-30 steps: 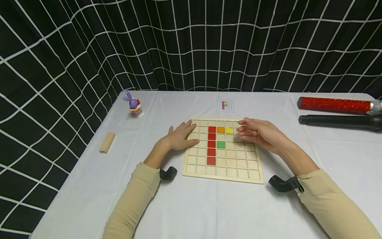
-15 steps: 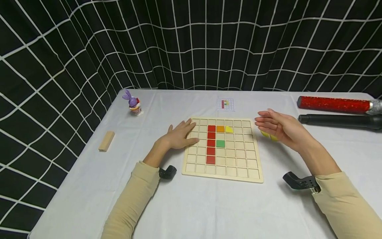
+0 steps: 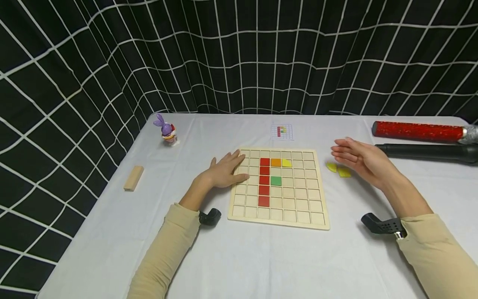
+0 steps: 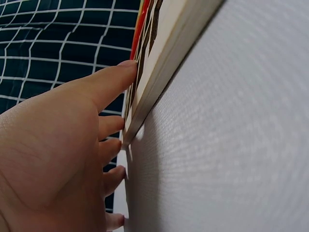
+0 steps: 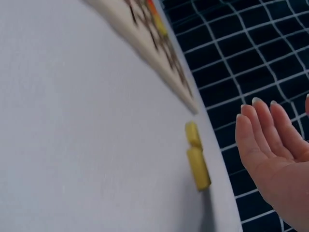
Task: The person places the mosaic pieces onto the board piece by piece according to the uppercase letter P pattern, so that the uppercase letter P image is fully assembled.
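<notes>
A square wooden grid board (image 3: pixel 290 215) lies mid-table. On it are a column of red tiles (image 3: pixel 264 180), an orange tile (image 3: pixel 276 162), a yellow tile (image 3: pixel 286 163) with one cut or rounded corner, and a green tile (image 3: pixel 276 181). My left hand (image 3: pixel 223 171) rests on the board's left edge, fingers spread; the left wrist view shows its thumb at the board's rim (image 4: pixel 161 79). To the right of the board lie two yellow pieces, one rounded (image 3: pixel 331 167) and one squarish (image 3: pixel 344 172). Beside and above them hovers my right hand (image 3: pixel 363 160), fingers extended, holding nothing.
A small card (image 3: pixel 282 132) with a coloured grid pattern lies behind the board. At the left are a purple-eared figurine (image 3: pixel 168 131) and a wooden block (image 3: pixel 133 178). A red tube (image 3: pixel 418 131) and a black rod (image 3: pixel 429 152) lie at the right back.
My right hand has moved right, from beside the yellow tile on the board to near the two loose yellow pieces, which now show. The left hand stays in place.
</notes>
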`<state>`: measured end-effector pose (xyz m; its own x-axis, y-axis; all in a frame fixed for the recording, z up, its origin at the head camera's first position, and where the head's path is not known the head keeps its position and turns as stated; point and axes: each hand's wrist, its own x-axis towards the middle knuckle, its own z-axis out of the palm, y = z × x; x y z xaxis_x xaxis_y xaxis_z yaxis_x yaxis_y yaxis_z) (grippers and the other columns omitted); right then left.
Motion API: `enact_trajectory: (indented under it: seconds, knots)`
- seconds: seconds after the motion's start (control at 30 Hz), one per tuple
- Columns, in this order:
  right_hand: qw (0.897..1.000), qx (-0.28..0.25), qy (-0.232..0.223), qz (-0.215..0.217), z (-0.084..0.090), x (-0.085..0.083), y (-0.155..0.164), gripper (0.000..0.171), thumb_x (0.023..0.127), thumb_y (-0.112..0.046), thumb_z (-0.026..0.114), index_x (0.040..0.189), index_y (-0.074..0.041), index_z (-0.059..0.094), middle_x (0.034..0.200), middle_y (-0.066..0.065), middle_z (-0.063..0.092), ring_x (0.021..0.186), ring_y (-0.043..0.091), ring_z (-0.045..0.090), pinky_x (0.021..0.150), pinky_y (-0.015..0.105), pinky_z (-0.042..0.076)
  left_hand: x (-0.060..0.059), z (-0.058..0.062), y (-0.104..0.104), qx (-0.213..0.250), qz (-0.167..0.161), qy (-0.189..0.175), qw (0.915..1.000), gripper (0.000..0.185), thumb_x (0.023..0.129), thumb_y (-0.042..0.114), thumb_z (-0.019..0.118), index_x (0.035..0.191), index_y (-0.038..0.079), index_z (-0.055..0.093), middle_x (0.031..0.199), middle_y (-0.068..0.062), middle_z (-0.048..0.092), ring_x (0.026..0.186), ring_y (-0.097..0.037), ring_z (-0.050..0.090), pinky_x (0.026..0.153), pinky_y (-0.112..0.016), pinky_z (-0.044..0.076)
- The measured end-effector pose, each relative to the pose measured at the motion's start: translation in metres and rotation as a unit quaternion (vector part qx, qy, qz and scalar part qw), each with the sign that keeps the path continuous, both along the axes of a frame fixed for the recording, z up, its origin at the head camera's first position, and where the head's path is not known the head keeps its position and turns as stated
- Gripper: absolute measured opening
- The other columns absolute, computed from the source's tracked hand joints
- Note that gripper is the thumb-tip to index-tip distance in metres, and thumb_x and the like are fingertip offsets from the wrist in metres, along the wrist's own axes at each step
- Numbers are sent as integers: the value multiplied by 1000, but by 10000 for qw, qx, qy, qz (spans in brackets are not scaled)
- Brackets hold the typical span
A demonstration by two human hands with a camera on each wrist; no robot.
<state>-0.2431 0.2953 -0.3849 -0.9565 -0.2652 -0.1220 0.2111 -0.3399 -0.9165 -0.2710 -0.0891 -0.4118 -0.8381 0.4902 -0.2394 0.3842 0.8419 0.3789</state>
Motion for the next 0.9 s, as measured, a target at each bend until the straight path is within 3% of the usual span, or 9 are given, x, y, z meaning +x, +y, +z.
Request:
enact_trajectory:
  seconds: [0.13, 0.23, 0.33, 0.4, 0.5, 0.6, 0.73, 0.9]
  knots:
    - [9994, 313, -107, -71, -6, -4, 7, 22, 95, -26, 58, 108, -10, 66, 107, 5, 68, 100, 16, 64, 87, 26, 50, 1, 0, 0, -12, 0, 21, 10000, 76, 95, 54, 46, 153, 13, 21, 159, -6, 8, 144, -26, 6, 110, -57, 0]
    - [9953, 942, -151, -136, -9, -7, 10, 42, 94, -30, 60, 127, -4, 54, 105, -1, 68, 101, 11, 63, 86, 23, 49, 0, -1, 1, -65, 23, -4, 10000, 74, 96, 53, 46, 154, 15, 19, 159, -5, 6, 144, -25, 5, 110, -57, 0]
    - [9839, 1787, 33, -2, -14, -11, 13, 66, 96, -34, 57, 143, 6, 33, 109, -6, 65, 103, 5, 61, 87, 21, 48, -1, -2, 1, -86, 38, 12, 10000, 74, 95, 53, 46, 154, 15, 20, 159, -5, 7, 144, -25, 6, 110, -58, 1]
    - [9698, 2421, 259, 132, -17, -12, 15, 71, 96, -33, 56, 145, 10, 27, 116, -7, 62, 108, 2, 57, 89, 20, 46, -1, -2, 1, -108, 44, 21, 9999, 74, 95, 54, 45, 154, 16, 20, 159, -5, 7, 144, -25, 6, 110, -59, 0]
    - [9294, 3627, 640, 235, -21, -13, 16, 68, 95, -36, 58, 145, 4, 35, 128, -1, 58, 113, -3, 48, 96, 20, 41, 0, -2, 1, -118, 41, 41, 9999, 74, 95, 54, 45, 153, 15, 20, 159, -5, 7, 144, -26, 6, 109, -59, 1]
    - [8970, 4320, 881, 308, -22, -12, 16, 65, 92, -35, 63, 143, -2, 41, 137, 9, 52, 116, -1, 47, 101, 24, 36, 0, -2, 1, -139, 41, 41, 9999, 74, 95, 55, 44, 154, 16, 20, 159, -4, 7, 144, -25, 6, 110, -59, 1]
    - [8859, 4486, 1094, 453, -22, -11, 14, 62, 90, -23, 68, 142, 1, 42, 137, 20, 49, 117, 14, 53, 93, 19, 42, 0, -2, 1, -134, 37, 41, 9999, 74, 96, 55, 44, 154, 16, 20, 159, -4, 6, 144, -24, 6, 110, -58, 1]
    - [8582, 4862, 1476, 723, -21, -12, 10, 59, 87, -8, 69, 139, 5, 44, 136, 24, 49, 120, 34, 50, 80, 8, 43, 0, -1, 1, -98, 11, 25, 9999, 73, 96, 54, 44, 154, 16, 19, 159, -4, 6, 144, -24, 5, 109, -59, 0]
